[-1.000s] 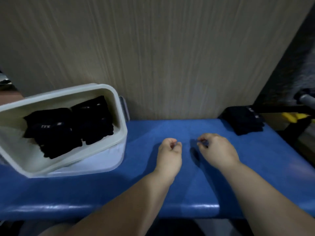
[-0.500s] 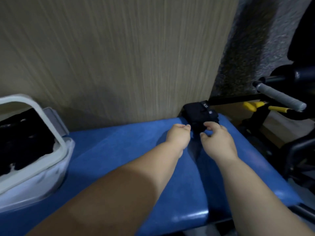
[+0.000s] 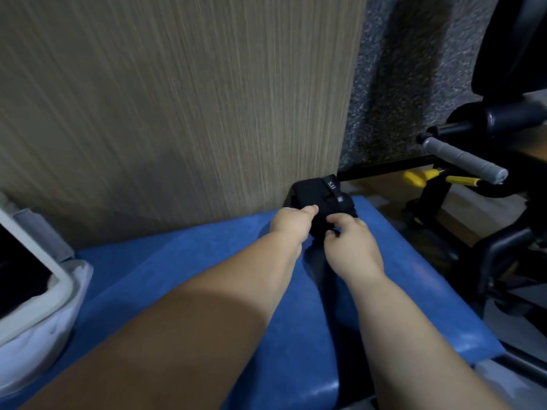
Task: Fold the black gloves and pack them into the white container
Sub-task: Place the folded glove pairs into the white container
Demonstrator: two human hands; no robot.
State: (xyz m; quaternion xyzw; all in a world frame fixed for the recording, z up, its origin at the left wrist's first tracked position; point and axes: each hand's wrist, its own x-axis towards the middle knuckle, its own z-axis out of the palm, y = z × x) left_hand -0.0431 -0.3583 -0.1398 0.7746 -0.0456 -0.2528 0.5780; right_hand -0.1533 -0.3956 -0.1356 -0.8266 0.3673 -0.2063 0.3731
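Both hands had slid further forward since half a second back and were now right on the black gloves (image 3: 316, 192), and the view had swung a bit more to the right. The gloves sat in a small pile at the far right corner of the blue bench (image 3: 183, 270), tucked up against the wood-grain panel (image 3: 177, 99). The right hand (image 3: 352, 247) was pinching the pile's near edge, with dark fabric showing between thumb and fingers. The left hand (image 3: 291, 223) had curled fingers and its thumb on the pile's near left side (honestly couldn't tell if it actually had a grip). The white container (image 3: 63, 287) was well apart from all this, mostly cut off at the left edge, with something dark inside. Off to the right past the bench were a grey handle (image 3: 461, 158) and some yellow bits (image 3: 414, 177).
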